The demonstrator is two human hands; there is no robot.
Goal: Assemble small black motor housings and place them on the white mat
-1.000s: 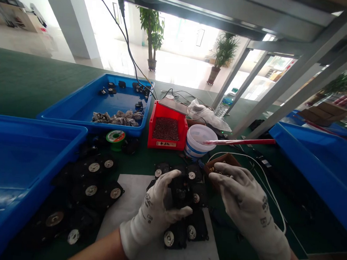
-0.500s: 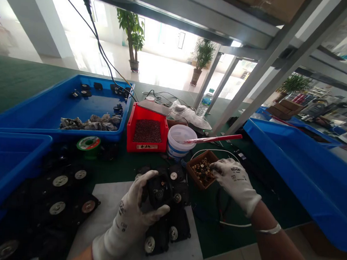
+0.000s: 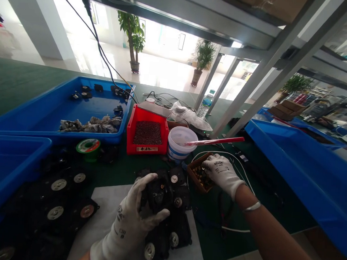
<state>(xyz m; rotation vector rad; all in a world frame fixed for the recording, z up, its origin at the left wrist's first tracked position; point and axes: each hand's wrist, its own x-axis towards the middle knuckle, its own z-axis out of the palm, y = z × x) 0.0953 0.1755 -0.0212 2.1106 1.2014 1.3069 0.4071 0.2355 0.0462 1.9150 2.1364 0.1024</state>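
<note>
**Left hand (image 3: 128, 218) clamps a black housing (image 3: 158, 196) while the right hand (image 3: 220, 175) works the brown tray (image 3: 195, 175)!**
Fingers wrap tight, holding the housing up over its stacked twins (image 3: 178, 233) on the white mat (image 3: 109, 195); right fingertips come together on the brass bits (image 3: 201, 177), tray parked within easy reach. Anything pinched? Can't tell.

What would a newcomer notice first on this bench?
The red bin of dark granules stands at the back, beside a white bucket. In front, the gloved left hand grips a black part, and the gloved right hand touches a brown tray of brass bits.
</note>
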